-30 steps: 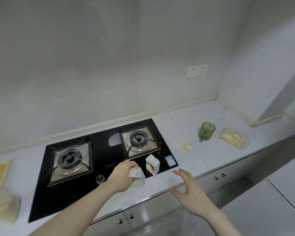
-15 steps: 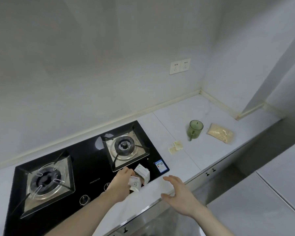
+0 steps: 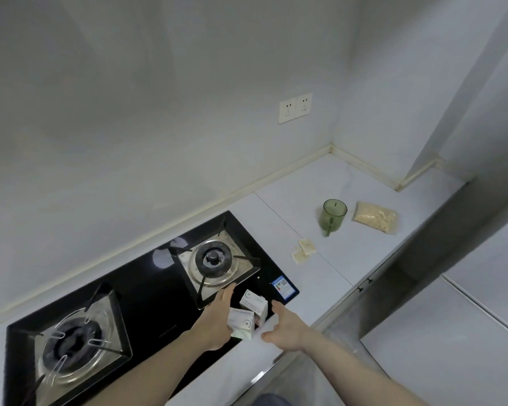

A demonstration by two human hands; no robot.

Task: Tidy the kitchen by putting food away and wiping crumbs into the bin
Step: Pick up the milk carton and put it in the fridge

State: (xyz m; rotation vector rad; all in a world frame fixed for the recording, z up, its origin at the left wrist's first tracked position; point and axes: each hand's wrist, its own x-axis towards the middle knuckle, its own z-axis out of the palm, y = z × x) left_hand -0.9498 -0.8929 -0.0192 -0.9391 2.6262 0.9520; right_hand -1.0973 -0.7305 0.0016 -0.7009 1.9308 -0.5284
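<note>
The left hand [image 3: 217, 320] has carried its small carton [image 3: 241, 323] against the second carton [image 3: 254, 303]; the right hand [image 3: 285, 326] has closed in beside them.

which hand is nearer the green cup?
Right. The right hand sits at the counter's front edge, below-left of the green cup; the left hand, holding a small carton over the stove, is further left.

The hob [image 3: 147, 291] is shiny black, with silver plates under its dark burners and a small blue and white sticker [image 3: 282, 285] in one corner. Two little cartons [image 3: 248, 313] are white with thin green marks. The desk [image 3: 364, 259] is pale grey. On it stands a see-through green cup [image 3: 333, 215], a clear bag [image 3: 375, 216] of yellowish-tan bits, and two pale cream packets [image 3: 304, 250]. The wall is grey-white with a white socket plate [image 3: 295, 107].
</note>
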